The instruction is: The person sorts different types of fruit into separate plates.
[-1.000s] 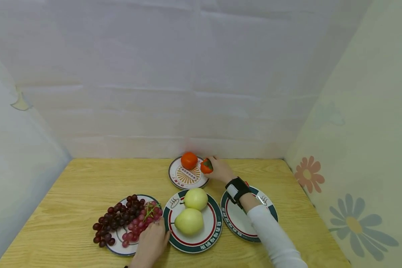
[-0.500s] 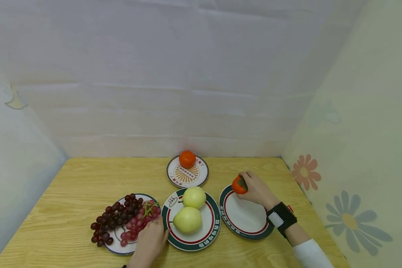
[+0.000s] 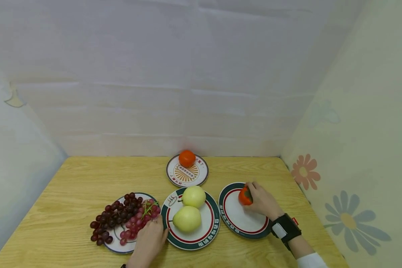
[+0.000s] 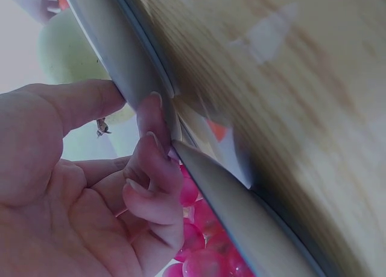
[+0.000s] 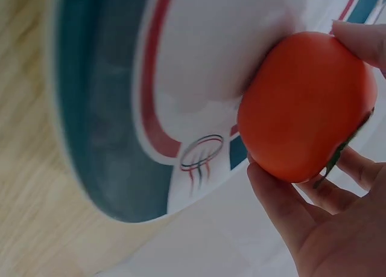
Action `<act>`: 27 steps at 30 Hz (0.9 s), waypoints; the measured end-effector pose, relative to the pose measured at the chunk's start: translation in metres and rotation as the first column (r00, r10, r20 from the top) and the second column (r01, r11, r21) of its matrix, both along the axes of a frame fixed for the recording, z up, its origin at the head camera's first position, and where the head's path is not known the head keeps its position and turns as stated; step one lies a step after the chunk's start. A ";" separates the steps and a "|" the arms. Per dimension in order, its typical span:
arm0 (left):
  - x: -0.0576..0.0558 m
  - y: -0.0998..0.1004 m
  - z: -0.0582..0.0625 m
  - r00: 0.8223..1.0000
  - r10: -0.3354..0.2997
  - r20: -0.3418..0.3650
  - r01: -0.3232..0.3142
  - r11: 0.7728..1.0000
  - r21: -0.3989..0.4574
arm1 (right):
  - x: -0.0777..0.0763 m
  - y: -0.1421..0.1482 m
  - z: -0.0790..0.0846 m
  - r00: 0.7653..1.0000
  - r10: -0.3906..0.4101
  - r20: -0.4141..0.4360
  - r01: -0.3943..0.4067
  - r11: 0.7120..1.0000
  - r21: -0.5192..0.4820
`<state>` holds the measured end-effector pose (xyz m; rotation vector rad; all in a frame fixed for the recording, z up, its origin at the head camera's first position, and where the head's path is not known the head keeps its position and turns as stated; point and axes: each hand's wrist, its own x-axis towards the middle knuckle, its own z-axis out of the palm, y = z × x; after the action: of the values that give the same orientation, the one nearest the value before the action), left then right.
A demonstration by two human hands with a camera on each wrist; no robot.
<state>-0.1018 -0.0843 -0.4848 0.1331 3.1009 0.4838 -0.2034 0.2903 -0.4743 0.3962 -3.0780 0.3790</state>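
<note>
My right hand (image 3: 262,203) grips an orange-red persimmon (image 5: 307,105) between thumb and fingers, low over the inside of the green-rimmed right plate (image 3: 232,223). Its green calyx faces the palm. My left hand (image 3: 149,238) rests where the grape plate (image 3: 118,248) and the pear plate (image 3: 187,246) meet. In the left wrist view, its thumb touches the rim of the pear plate and its loosely curled fingertips lie at the gap between the two rims. Two yellow-green pears (image 3: 187,219) lie on the middle plate. Dark grapes (image 3: 117,216) and pink grapes (image 3: 137,225) fill the left plate.
A small patterned plate (image 3: 187,178) at the back holds another persimmon (image 3: 187,159). Behind the wooden table (image 3: 70,193) hangs a white sheet (image 3: 187,93), and a flower-printed sheet (image 3: 365,149) stands along the right side. Some dark grapes hang over their plate's left rim.
My right hand has carried the persimmon from the small back plate rightward and forward, then lowered it into the right plate. My left hand has stayed in place.
</note>
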 end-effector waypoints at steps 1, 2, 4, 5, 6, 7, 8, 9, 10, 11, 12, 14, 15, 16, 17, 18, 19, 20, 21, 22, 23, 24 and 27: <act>0.000 0.000 0.000 1.000 0.000 -0.004 0.000 1.000 0.000 | 0.000 0.000 -0.001 1.000 -0.002 0.007 0.002 1.000 -0.001; 0.000 0.000 0.000 1.000 -0.001 -0.008 0.001 1.000 0.000 | -0.001 0.000 -0.002 1.000 -0.009 0.016 0.009 1.000 0.002; 0.000 0.000 -0.001 1.000 -0.003 -0.014 0.003 1.000 0.000 | -0.002 0.000 -0.002 0.999 -0.017 0.036 0.017 1.000 0.003; -0.001 0.000 -0.001 1.000 -0.005 -0.014 0.005 1.000 0.002 | -0.002 0.000 -0.001 0.999 -0.021 0.050 0.021 1.000 0.003; -0.001 0.000 -0.001 1.000 -0.007 -0.014 0.007 1.000 0.006 | -0.003 0.000 0.000 0.997 -0.024 0.068 0.024 1.000 0.005; -0.001 0.000 -0.001 1.000 -0.008 -0.013 0.009 1.000 0.008 | -0.004 0.000 0.001 0.996 -0.027 0.091 0.026 1.000 0.009; -0.002 0.000 -0.002 1.000 -0.010 -0.008 0.010 1.000 0.009 | -0.005 -0.001 0.004 0.993 -0.032 0.118 0.031 0.999 0.011; -0.002 0.000 -0.002 1.000 -0.012 -0.003 0.012 1.000 0.009 | -0.007 -0.003 0.008 0.989 -0.032 0.145 0.030 0.999 0.016; -0.002 0.000 -0.001 1.000 -0.013 0.003 0.013 1.000 0.010 | -0.009 -0.005 0.013 0.986 -0.027 0.165 0.024 0.999 0.022; -0.003 0.000 -0.001 1.000 -0.011 0.014 0.011 1.000 0.011 | -0.012 -0.008 0.018 0.983 -0.024 0.182 0.018 0.999 0.030; -0.003 0.000 -0.001 1.000 -0.007 0.022 0.007 1.000 0.011 | -0.016 -0.013 0.026 0.980 -0.016 0.200 0.010 0.999 0.031; -0.002 0.000 -0.001 0.999 -0.006 0.032 0.005 1.000 0.009 | -0.026 -0.026 0.041 0.978 0.018 0.208 -0.022 1.000 0.015; -0.002 0.000 -0.001 1.000 -0.006 0.030 0.006 1.000 0.011 | -0.033 -0.035 0.047 0.981 0.046 0.191 -0.049 0.999 0.010; -0.002 -0.001 -0.001 1.000 -0.005 0.026 0.004 1.000 0.012 | -0.041 -0.045 0.054 0.983 0.075 0.170 -0.076 0.997 -0.003; -0.002 -0.001 -0.002 1.000 -0.005 0.017 0.004 1.000 0.014 | -0.049 -0.056 0.060 0.983 0.112 0.149 -0.111 0.994 -0.013; -0.001 -0.002 -0.002 1.000 -0.006 0.007 0.006 1.000 0.013 | -0.058 -0.068 0.064 0.981 0.144 0.126 -0.143 0.989 -0.023; -0.001 -0.002 -0.003 1.000 -0.009 -0.001 0.009 1.000 0.011 | -0.067 -0.081 0.067 0.980 0.176 0.096 -0.174 0.984 -0.023; -0.001 -0.002 -0.003 1.000 -0.009 -0.009 0.009 1.000 0.013 | -0.076 -0.093 0.068 0.976 0.206 0.065 -0.205 0.979 -0.016; -0.001 -0.002 -0.004 1.000 -0.010 -0.015 0.010 1.000 0.013 | -0.084 -0.104 0.068 0.971 0.233 0.043 -0.233 0.972 -0.011; -0.001 -0.001 -0.004 1.000 -0.009 -0.016 0.009 1.000 0.012 | -0.092 -0.116 0.068 0.967 0.254 0.033 -0.254 0.967 -0.001; -0.001 -0.001 -0.004 1.000 -0.008 -0.020 0.008 1.000 0.011 | -0.098 -0.127 0.067 0.962 0.270 0.027 -0.271 0.963 0.014; -0.001 -0.001 -0.004 1.000 -0.006 -0.021 0.006 1.000 0.008 | -0.105 -0.137 0.064 0.961 0.277 0.018 -0.277 0.960 0.028; -0.002 -0.001 -0.003 1.000 0.003 -0.021 -0.003 1.000 0.008 | -0.120 -0.162 0.053 0.954 0.300 -0.004 -0.299 0.954 0.033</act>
<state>-0.1035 -0.0850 -0.4882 0.1348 3.1203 0.4984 -0.3238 0.1283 -0.4210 0.8688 -3.0191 0.3311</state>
